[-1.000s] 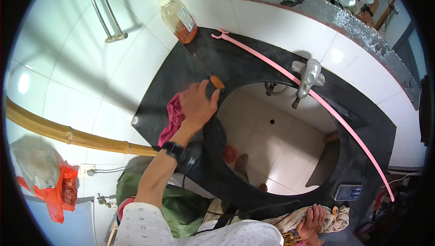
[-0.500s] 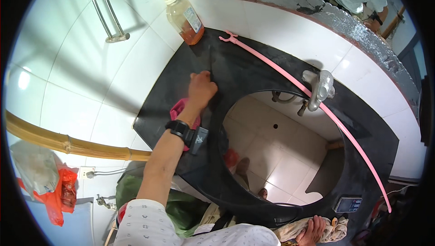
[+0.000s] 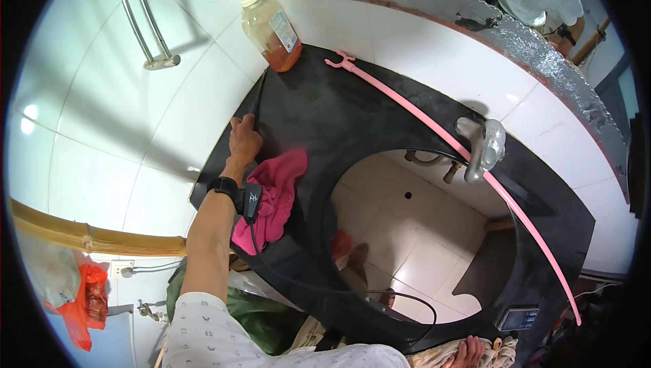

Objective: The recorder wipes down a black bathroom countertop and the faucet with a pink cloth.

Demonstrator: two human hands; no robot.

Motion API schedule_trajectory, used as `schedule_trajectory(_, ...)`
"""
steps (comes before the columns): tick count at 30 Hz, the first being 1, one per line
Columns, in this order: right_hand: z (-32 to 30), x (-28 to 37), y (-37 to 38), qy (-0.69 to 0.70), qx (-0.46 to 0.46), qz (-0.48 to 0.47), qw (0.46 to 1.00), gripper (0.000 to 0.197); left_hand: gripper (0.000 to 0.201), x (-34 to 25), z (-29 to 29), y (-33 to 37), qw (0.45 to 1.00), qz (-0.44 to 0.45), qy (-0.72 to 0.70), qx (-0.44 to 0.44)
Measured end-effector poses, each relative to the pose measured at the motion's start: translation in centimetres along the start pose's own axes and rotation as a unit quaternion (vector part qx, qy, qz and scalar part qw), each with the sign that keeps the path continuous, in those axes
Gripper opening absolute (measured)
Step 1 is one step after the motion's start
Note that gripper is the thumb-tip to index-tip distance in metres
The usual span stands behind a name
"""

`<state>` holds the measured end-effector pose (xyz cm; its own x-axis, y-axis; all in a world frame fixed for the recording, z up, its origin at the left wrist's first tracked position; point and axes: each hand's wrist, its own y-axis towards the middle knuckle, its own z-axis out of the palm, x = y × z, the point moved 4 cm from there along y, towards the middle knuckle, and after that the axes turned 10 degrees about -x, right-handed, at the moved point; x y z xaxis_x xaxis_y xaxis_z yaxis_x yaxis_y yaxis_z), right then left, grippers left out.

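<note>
My left hand (image 3: 245, 141) is closed at the left side of the black countertop (image 3: 325, 104), fingers round a slim dark tapered thing (image 3: 258, 97) whose kind I cannot make out. It points toward the foot of a clear bottle (image 3: 274, 32) holding some orange liquid. A crumpled pink cloth (image 3: 274, 198) lies beside my left wrist, partly under the black device strapped there. At the front edge, my right hand (image 3: 468, 353) grips a bunched beige cloth (image 3: 500, 354), its fingers curled over the fabric.
A large round hole (image 3: 420, 232) opens in the countertop, showing the tiled floor. A long pink forked pole (image 3: 413, 110) passes by the metal faucet (image 3: 483, 148). A phone (image 3: 519, 318) lies front right. A bamboo pole (image 3: 102, 237) and a metal rail (image 3: 146, 29) are at left.
My left hand has moved left with the dark thing, toward the tiled wall. The pink cloth shows more fully now. My right hand stays on the beige cloth.
</note>
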<state>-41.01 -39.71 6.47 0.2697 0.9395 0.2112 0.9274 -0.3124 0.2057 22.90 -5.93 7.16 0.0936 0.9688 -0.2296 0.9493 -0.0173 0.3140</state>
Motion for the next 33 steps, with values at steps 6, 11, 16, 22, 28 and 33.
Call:
schedule_trajectory(6, 0.1, 0.3, 0.6, -0.001, 0.039, 0.007, 0.999, 0.036, 0.036, 0.1, -1.5, -3.1, 0.990, 0.036, 0.065, -0.118)
schedule_trajectory(11, -0.3, -0.2, 0.3, -0.002, 0.020, 0.017, 1.000, 0.036, 0.041, -5.6, -4.5, -15.3, 0.999, 0.030, -0.004, -0.024)
schedule_trajectory(16, 0.3, 0.0, 0.6, 0.005, -0.021, -0.009, 1.000, 0.038, 0.040, -4.5, -2.1, -16.6, 0.989, 0.141, -0.001, -0.053)
schedule_trajectory(22, 0.2, -0.2, 0.1, -0.001, -0.016, -0.002, 1.000, 0.037, 0.034, -13.4, 3.1, -6.2, 0.982, 0.161, -0.047, -0.088)
schedule_trajectory(28, -0.1, 0.0, -0.1, 0.006, 0.008, 0.011, 1.000, 0.033, 0.034, -15.2, 7.9, 2.5, 0.984, 0.154, -0.006, -0.084)
schedule_trajectory(33, -0.9, 0.4, 1.0, 0.012, 0.045, 0.032, 0.998, 0.035, 0.033, -16.2, 7.2, 4.1, 0.988, 0.150, -0.020, -0.030)
